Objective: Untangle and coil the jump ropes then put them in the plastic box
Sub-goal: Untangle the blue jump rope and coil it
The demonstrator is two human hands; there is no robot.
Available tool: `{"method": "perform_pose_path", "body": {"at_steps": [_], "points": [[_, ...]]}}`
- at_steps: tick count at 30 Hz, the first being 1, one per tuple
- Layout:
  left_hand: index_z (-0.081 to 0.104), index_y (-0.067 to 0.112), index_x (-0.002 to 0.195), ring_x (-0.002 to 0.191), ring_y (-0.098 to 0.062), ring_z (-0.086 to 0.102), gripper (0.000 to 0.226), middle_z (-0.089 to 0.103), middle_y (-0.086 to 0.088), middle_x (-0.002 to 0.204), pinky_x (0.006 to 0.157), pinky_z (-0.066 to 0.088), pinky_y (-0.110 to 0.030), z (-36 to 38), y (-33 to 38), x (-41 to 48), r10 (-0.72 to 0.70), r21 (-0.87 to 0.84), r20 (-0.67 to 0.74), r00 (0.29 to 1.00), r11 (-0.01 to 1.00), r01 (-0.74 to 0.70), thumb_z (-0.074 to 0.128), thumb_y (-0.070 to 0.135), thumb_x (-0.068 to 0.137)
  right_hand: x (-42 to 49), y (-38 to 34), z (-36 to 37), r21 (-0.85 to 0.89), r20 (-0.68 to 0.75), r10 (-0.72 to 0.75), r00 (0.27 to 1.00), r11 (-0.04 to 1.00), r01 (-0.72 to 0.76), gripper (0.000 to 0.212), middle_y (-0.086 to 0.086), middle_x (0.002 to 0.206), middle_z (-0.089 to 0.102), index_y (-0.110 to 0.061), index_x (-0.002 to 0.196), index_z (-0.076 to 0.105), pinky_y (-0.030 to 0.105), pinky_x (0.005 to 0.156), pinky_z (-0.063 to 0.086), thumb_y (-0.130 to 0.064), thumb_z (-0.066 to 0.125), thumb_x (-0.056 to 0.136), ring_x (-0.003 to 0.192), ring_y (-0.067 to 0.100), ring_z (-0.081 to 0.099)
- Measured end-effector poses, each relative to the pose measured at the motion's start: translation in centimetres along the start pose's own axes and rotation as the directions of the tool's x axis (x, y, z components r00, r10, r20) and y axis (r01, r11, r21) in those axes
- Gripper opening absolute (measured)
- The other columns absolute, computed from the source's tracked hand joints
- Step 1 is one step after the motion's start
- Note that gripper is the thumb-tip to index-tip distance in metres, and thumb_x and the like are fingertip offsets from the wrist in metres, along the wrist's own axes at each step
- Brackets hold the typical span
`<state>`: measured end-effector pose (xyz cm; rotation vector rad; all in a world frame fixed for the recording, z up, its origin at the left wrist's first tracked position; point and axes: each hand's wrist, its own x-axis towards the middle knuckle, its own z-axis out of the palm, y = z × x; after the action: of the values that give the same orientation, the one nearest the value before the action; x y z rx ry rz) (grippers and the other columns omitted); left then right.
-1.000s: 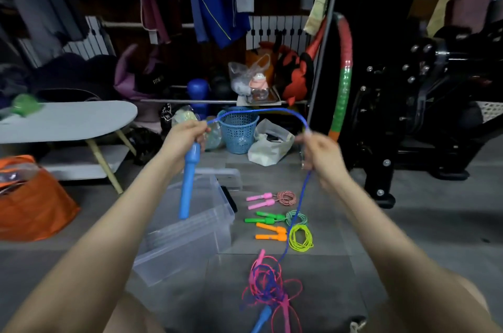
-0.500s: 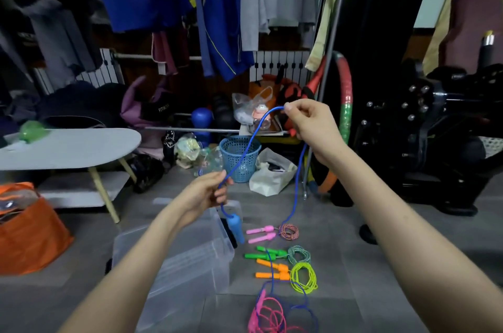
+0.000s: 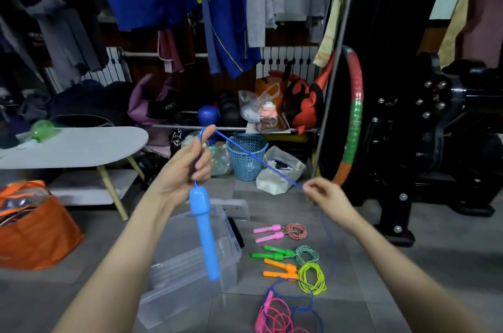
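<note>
We see the blue jump rope (image 3: 246, 152) held up between our two hands, above the floor and outside the plastic box. Its cord loops over the raised forefinger of our left hand (image 3: 187, 166), and the other fingers (image 3: 202, 169) curl in and pinch the cord just below the loop. The blue handle (image 3: 204, 234) hangs straight down from that pinch, in front of the box. From the loop the cord runs taut, down and to the right, to our right hand (image 3: 325, 196). There our thumb and fingertips are pressed together on the cord and the rest of the fingers are curled. Below that hand the cord drops to the floor and joins the tangle (image 3: 277, 315) of pink and blue cord at the bottom edge.

The clear plastic box (image 3: 177, 297) stands open on the grey tiled floor (image 3: 381, 278) under our left forearm. Just beside it on the right lie three coiled ropes in a row: a pink-handled rope (image 3: 269, 233), a green-handled rope (image 3: 275, 252) and an orange-handled rope (image 3: 283, 270) with a yellow-green cord.

Further off we see a blue basket (image 3: 246, 166), a white desk (image 3: 81, 147) on the left with an orange bag (image 3: 35, 232) below it, a striped hoop (image 3: 355, 120) leaning on the right, and hanging clothes (image 3: 226, 11) above.
</note>
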<state>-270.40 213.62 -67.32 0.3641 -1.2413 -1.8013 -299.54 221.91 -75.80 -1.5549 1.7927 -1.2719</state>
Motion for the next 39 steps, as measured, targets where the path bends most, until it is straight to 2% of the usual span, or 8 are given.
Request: {"method": "perform_pose_path", "body": {"at_steps": [4, 9, 13, 16, 25, 30, 35, 39], "points": [[0.044, 0.025, 0.132, 0.051, -0.007, 0.052, 0.038, 0.057, 0.002, 0.067, 0.039, 0.024, -0.011, -0.1, -1.4, 0.5, -0.042, 0.278, -0.089, 0.995, 0.958, 0.065, 0.039, 0.013, 0.096, -3.1, 2.2, 4.2, -0.049, 0.051, 0.058, 0.997, 0.997, -0.055, 0.021, -0.004, 0.067, 0.058, -0.019, 0.082, 0.059, 0.020, 0.059, 0.041, 0.000, 0.055, 0.088, 0.056, -0.005, 0.055], [0.037, 0.029, 0.139, 0.084, -0.011, 0.068, 0.041, 0.066, -0.003, 0.102, 0.054, 0.045, -0.017, -0.6, -2.8, -0.2, -0.046, 0.521, -0.122, 0.991, 0.847, 0.104, 0.037, 0.015, 0.099, -3.2, -4.0, 6.1, -0.442, -0.033, -0.413, 0.910, 0.823, 0.357, 0.014, 0.002, 0.077, 0.068, -0.012, 0.084, 0.068, 0.027, 0.061, 0.047, -0.014, 0.053, 0.084, 0.070, 0.019, 0.063], [0.040, 0.027, 0.135, 0.092, -0.016, 0.068, 0.039, 0.067, -0.007, 0.107, 0.076, 0.056, -0.025, -0.4, -3.3, -0.6, -0.046, 0.492, -0.122, 0.991, 0.865, 0.100, 0.037, 0.012, 0.099, -1.8, -9.5, 5.6, -0.602, 0.161, -0.563, 0.811, 0.595, 0.533, 0.006, 0.006, 0.062, 0.060, -0.011, 0.069, 0.063, 0.032, 0.046, 0.049, -0.011, 0.058, 0.073, 0.057, 0.029, 0.060], [0.040, 0.023, 0.135, 0.085, -0.016, 0.070, 0.039, 0.069, -0.007, 0.101, 0.075, 0.056, -0.024, -0.3, -3.6, -0.6, -0.103, 0.462, -0.121, 0.987, 0.875, 0.147, 0.036, 0.010, 0.099, -0.9, -12.0, 5.1, -0.552, 0.333, -0.519, 0.787, 0.570, 0.609, 0.020, 0.010, 0.070, 0.062, -0.008, 0.076, 0.065, 0.035, 0.058, 0.048, -0.019, 0.049, 0.081, 0.067, 0.032, 0.061], [0.051, 0.015, 0.124, 0.059, -0.024, 0.063, 0.033, 0.062, -0.009, 0.065, 0.077, 0.053, -0.043, 1.0, -4.5, -1.2, -0.255, 0.348, -0.033, 0.966, 0.904, 0.250, 0.032, 0.007, 0.098, 1.9, -13.9, 3.7, -0.352, 0.338, -0.447, 0.828, 0.756, 0.552, 0.017, 0.001, 0.089, 0.067, -0.009, 0.099, 0.071, 0.020, 0.076, 0.036, -0.014, 0.059, 0.089, 0.089, 0.017, 0.057], [0.054, 0.010, 0.118, 0.044, -0.010, 0.029, 0.033, 0.037, 0.001, 0.053, 0.045, 0.031, -0.020, 2.2, -4.8, -1.5, -0.311, 0.261, 0.033, 0.950, 0.920, 0.292, 0.028, 0.013, 0.098, 2.1, -13.9, 3.0, -0.193, 0.337, -0.431, 0.837, 0.839, 0.509, 0.033, -0.001, 0.092, 0.059, -0.010, 0.107, 0.066, 0.007, 0.072, 0.039, 0.008, 0.057, 0.081, 0.084, 0.009, 0.054], [0.064, 0.004, 0.107, 0.041, -0.002, 0.019, 0.033, 0.027, 0.006, 0.049, 0.040, 0.013, -0.014, 1.7, -4.2, -1.5, -0.301, 0.128, 0.067, 0.951, 0.948, 0.291, 0.043, 0.015, 0.084, 3.6, -11.1, 2.5, -0.324, 0.240, -0.517, 0.822, 0.755, 0.570, 0.037, -0.001, 0.088, 0.053, -0.006, 0.102, 0.063, 0.010, 0.068, 0.033, 0.013, 0.050, 0.074, 0.078, 0.011, 0.045], [0.069, 0.002, 0.104, 0.042, -0.003, 0.016, 0.035, 0.021, 0.008, 0.050, 0.038, 0.017, -0.013, 1.4, -3.0, -1.8, -0.261, -0.060, 0.173, 0.950, 0.960, 0.275, 0.070, 0.016, 0.071, 3.3, -5.7, 3.5, -0.257, 0.029, -0.296, 0.955, 0.921, 0.293, 0.024, -0.003, 0.084, 0.059, -0.008, 0.098, 0.063, 0.013, 0.071, 0.040, 0.005, 0.055, 0.080, 0.076, 0.011, 0.053]]}}
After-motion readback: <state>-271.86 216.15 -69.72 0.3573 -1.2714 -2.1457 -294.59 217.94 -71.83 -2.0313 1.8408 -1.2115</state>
